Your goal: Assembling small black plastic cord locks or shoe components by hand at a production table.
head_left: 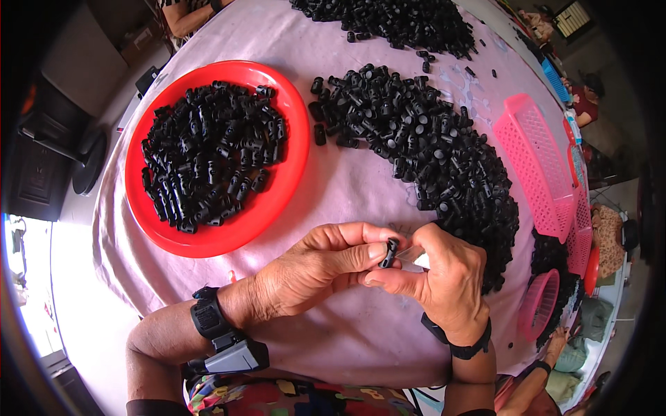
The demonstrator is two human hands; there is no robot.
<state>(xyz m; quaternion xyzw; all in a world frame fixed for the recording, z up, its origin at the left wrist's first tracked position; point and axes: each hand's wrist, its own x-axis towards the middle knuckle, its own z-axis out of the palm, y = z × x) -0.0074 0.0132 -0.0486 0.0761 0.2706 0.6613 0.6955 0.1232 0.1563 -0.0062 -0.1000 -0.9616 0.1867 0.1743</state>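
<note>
My left hand (309, 267) pinches a small black plastic cylinder (390, 252) with slots in its side, between thumb and fingertips. Against it, my right hand (451, 281) is closed on a thin, pale, see-through flat piece (412, 255), whose exact kind I cannot make out. Both hands meet over the near middle of the cloth-covered table. Beyond my right hand spreads a large heap of similar black cylinders (437, 139). To the left, a round red tray (300, 139) holds many more of them.
Another black heap (395, 24) lies at the far edge of the pink tablecloth (347, 187). Pink perforated baskets (534, 159) stand on the right, with a round pink basket (540, 305) nearer. Other people's arms (184, 19) show at the far left and lower right.
</note>
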